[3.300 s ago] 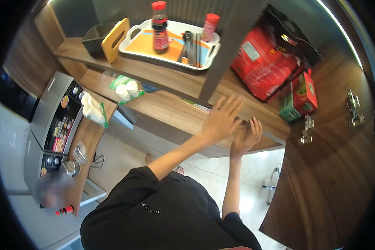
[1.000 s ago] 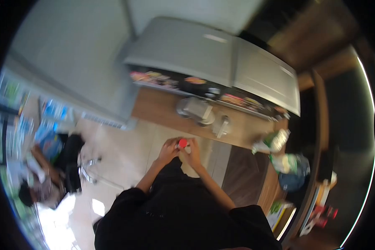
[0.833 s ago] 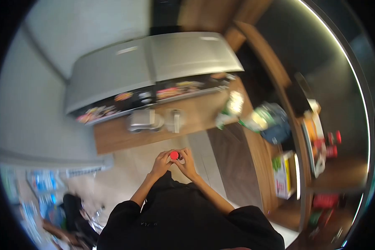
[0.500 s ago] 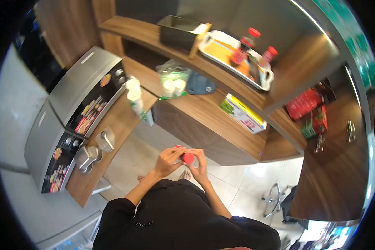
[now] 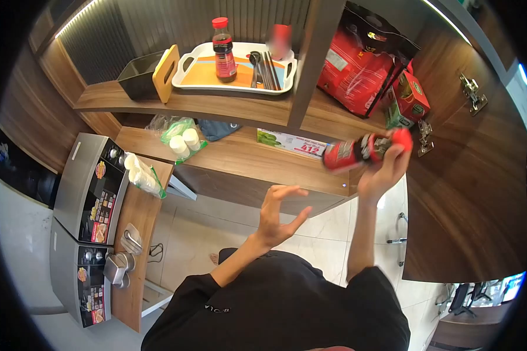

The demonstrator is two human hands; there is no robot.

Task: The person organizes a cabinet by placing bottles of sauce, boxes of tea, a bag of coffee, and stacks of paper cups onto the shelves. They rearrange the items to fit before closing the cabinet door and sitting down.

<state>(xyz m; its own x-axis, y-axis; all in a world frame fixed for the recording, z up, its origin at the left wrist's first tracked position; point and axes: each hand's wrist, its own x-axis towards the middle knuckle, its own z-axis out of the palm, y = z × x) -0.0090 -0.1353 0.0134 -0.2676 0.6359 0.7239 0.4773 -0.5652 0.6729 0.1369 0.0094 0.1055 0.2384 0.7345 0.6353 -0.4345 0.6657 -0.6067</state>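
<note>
My right hand [image 5: 382,177] is raised at the right, its fingers closed near the red cap of a sauce bottle [image 5: 348,154]. That bottle has a red and black label and lies nearly sideways, slightly blurred, in front of the lower shelf. My left hand [image 5: 275,219] is in front of my body, fingers apart, with nothing in it. On the upper shelf a white tray [image 5: 187,79] carries another red-capped bottle [image 5: 224,52], a black spoon [image 5: 255,65], chopsticks [image 5: 270,70] and a blurred red-topped container [image 5: 281,41].
A large red bag [image 5: 357,64] and a green-red box [image 5: 409,99] share the right compartment. An open cabinet door [image 5: 462,193] swings out at the right. Below the tray lie a "412" box [image 5: 293,142] and bagged white cups [image 5: 181,143]. Two ovens [image 5: 82,187] stand left.
Both hands were together on the bottle low before my body. The left has let go, and the right has lifted the bottle up and to the right. The view has turned.
</note>
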